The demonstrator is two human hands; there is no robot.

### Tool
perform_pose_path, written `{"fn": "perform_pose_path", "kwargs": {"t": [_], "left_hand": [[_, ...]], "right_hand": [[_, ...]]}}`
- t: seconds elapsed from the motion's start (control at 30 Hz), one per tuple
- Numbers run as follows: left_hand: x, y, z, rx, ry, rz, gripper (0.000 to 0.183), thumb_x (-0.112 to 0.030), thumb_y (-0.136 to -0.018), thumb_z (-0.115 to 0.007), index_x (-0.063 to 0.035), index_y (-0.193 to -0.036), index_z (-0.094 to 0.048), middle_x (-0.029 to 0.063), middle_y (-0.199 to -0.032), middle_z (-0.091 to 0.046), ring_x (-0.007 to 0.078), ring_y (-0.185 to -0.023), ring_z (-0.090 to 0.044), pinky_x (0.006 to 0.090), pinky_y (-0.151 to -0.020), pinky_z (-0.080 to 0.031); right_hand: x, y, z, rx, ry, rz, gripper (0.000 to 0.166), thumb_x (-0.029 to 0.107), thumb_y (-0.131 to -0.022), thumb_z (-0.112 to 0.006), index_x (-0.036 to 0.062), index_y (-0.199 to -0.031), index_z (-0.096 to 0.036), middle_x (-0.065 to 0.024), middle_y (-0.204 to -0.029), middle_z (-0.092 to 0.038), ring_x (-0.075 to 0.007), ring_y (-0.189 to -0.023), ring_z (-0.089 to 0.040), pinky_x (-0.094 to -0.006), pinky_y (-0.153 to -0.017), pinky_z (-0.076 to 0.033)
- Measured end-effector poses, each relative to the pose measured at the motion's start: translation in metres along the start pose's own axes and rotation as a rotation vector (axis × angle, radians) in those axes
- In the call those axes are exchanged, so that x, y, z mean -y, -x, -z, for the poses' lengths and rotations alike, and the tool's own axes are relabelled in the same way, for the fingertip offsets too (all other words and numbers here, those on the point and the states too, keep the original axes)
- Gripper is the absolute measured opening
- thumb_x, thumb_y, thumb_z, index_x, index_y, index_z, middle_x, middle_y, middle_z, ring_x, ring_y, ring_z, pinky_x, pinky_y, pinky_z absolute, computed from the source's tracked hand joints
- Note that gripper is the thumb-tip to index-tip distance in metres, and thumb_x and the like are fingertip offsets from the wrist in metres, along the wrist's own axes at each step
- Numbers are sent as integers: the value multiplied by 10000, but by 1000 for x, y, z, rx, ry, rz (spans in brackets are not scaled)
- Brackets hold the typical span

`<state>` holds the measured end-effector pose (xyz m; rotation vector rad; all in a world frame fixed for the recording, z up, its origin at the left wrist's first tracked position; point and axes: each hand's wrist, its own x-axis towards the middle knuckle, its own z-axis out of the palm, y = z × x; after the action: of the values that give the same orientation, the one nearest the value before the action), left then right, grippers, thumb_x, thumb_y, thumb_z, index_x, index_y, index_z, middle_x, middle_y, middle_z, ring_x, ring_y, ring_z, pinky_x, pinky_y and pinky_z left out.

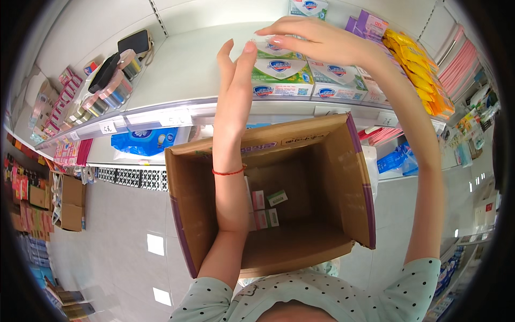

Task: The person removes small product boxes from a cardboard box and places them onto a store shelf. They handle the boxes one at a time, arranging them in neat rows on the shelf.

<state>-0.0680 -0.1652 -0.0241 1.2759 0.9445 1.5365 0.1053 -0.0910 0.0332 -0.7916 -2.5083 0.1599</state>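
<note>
My left hand [237, 66] is at the left side of the green-and-white Safeguard soap boxes [281, 72], fingers apart and holding nothing; whether it touches them I cannot tell. Over the rear soap box [277, 50] reaches my right hand [307, 38], thumb and fingers spread, partly covering that box. Beside the green boxes sits a greyer Safeguard box [338, 76]. Below my forearms stands an open cardboard carton [328, 193] with several small boxes [261, 219] at its bottom; my left forearm hides part of its inside.
Left on the white shelf [189, 68] are clear lidded jars [116, 88] and a phone [134, 42]. Yellow packets [414, 64] and purple boxes [372, 24] stand at the right. The price-tag rail [177, 116] edges the shelf. Blue wipes [143, 143] lie on the lower shelf.
</note>
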Motion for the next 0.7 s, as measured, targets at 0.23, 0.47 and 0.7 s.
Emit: {"fn": "perform_pose_path", "kwargs": {"t": [0.23, 0.47, 0.7], "left_hand": [[-2, 13, -14, -166, -262, -416, 536, -299, -923, -528, 41, -1301, -360, 258, -1258, -474, 288, -1167, -477, 355, -974, -376], [-26, 58, 4, 546, -112, -453, 153, -10, -802, -484, 79, -872, -587, 163, -786, -645, 221, -727, -630, 295, -680, -487], [64, 72, -28, 1498, -601, -149, 259, -197, -763, -545, 23, -633, -590, 147, -532, -551, 281, -498, -531, 392, -493, -416]], "right_hand": [[67, 96, 21, -60, -416, 15, 403, 269, -952, -407, -42, -946, -663, -127, -793, -666, -209, -744, -637, -291, -700, -493], [44, 156, -65, -425, -818, 0, 477, 178, -954, -361, -15, -595, -609, -113, -561, -598, -187, -513, -522, -291, -560, -413], [69, 165, -72, -708, -1043, 173, 575, 230, -970, -199, 109, -470, -457, -35, -429, -484, -116, -412, -326, -288, -652, -295]]}}
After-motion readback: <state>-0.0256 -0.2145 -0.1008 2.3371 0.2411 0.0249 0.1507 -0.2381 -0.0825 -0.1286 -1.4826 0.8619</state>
